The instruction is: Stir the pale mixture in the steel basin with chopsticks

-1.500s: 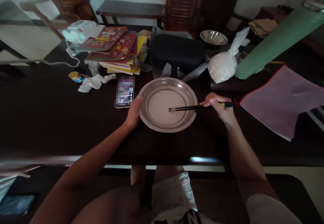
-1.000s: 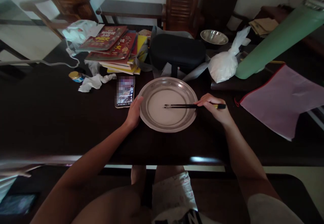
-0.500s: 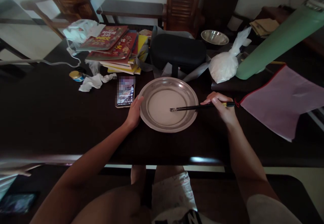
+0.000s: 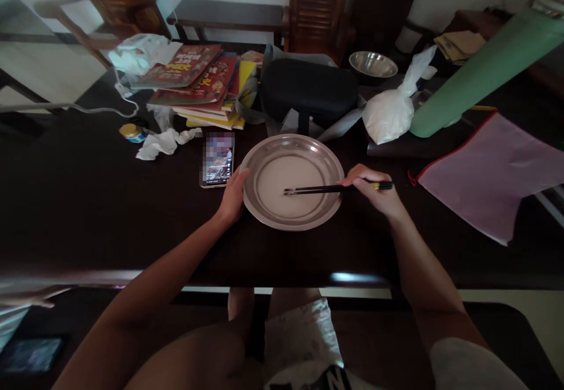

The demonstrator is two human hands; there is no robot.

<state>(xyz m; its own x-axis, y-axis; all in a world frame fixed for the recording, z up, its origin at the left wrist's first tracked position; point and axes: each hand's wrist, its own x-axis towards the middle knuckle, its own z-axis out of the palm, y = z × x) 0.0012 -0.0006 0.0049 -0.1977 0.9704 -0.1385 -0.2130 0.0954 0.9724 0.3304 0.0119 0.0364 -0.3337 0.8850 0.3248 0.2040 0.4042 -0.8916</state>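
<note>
The left hand (image 4: 232,199) clasps the left rim of the metal basin (image 4: 293,225), thumb over the edge and other fingers partly hidden, probably to steady it; the basin rests on the table (image 4: 132,219) between both hands, seemingly for even reach; the right hand (image 4: 373,187) grips the black chopsticks (image 4: 317,190) well back from their tips, likely to spare its fingers the whitish contents (image 4: 282,172); the phone (image 4: 218,164) lies face up nearby, perhaps for viewing.

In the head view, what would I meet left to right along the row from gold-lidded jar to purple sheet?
Gold-lidded jar, crumpled white tissue, phone, metal bowl, right hand, purple sheet.
</note>
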